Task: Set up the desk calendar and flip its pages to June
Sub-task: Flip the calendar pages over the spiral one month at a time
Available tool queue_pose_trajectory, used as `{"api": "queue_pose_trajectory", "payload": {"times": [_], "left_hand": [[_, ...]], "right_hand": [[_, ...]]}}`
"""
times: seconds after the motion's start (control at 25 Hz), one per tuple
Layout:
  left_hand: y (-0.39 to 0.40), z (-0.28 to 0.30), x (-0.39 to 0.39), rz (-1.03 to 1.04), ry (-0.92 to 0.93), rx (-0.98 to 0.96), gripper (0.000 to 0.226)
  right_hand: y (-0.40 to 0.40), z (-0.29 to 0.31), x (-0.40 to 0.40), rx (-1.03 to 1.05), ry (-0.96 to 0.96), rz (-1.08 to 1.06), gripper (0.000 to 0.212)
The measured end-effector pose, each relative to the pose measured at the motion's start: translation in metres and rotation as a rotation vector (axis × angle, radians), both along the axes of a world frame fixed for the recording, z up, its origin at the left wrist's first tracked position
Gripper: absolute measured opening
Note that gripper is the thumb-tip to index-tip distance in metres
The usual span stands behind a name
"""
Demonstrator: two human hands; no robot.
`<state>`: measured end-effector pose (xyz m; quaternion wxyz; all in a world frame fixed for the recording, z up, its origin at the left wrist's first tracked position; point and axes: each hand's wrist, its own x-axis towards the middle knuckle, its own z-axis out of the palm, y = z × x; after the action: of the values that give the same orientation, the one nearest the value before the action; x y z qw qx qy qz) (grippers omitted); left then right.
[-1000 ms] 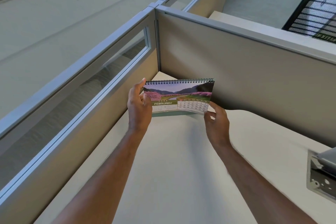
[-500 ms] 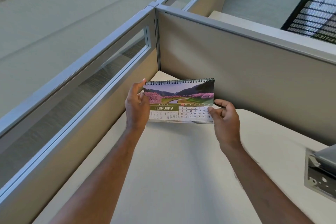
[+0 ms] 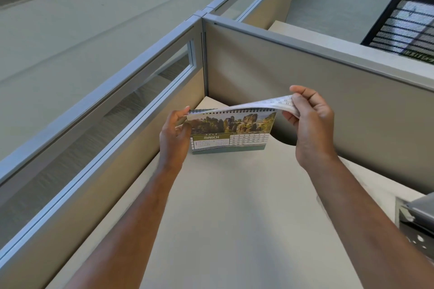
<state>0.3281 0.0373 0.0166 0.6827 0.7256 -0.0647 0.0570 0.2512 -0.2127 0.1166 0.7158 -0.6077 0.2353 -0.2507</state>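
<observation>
A spiral-bound desk calendar (image 3: 230,132) stands in the far corner of the beige desk (image 3: 234,206), showing the MARCH page with a photo of rock towers. My left hand (image 3: 175,135) grips its left edge near the spiral. My right hand (image 3: 310,119) pinches the lifted page (image 3: 263,103) by its right corner, raised above the spiral and curving back over the top.
Grey cubicle partitions (image 3: 305,91) close the corner behind and to the left of the calendar. A grey metal object (image 3: 415,223) sits at the desk's right edge. A black mesh chair back (image 3: 404,28) shows beyond the partition.
The February page has been lifted up and over by my right hand, which rose from the calendar's lower right corner. March now shows. My left hand kept its hold.
</observation>
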Motion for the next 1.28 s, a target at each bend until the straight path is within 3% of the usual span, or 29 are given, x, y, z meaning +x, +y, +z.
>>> {"api": "queue_pose_trajectory", "payload": {"times": [0.2,0.4,0.52,0.68,0.88,1.04,1.28], "left_hand": [[-0.011,-0.001,0.004,0.133,-0.007,-0.001,0.01],[-0.021,0.004,0.009,0.241,0.032,0.012,0.014],[-0.023,0.005,0.013,0.266,0.094,-0.041,0.019],[-0.026,0.01,0.014,0.256,0.233,-0.16,0.011],[-0.029,0.02,0.014,0.246,0.286,-0.272,0.018],[-0.029,0.015,0.016,0.281,0.279,-0.171,0.005],[-0.025,0.009,0.013,0.241,0.251,-0.176,0.011]], "right_hand": [[0.0,0.0,0.016,0.029,0.028,-0.013,0.024],[-0.002,-0.007,0.018,0.066,0.033,0.034,0.056],[-0.004,-0.011,0.021,0.061,0.027,0.064,0.051],[-0.006,-0.029,0.023,-0.069,0.112,0.074,0.031],[-0.008,-0.076,0.002,-0.23,0.227,0.03,0.043],[-0.002,-0.113,-0.019,-0.194,0.367,0.048,0.042],[0.002,-0.134,-0.02,-0.123,0.525,0.229,0.057]]}}
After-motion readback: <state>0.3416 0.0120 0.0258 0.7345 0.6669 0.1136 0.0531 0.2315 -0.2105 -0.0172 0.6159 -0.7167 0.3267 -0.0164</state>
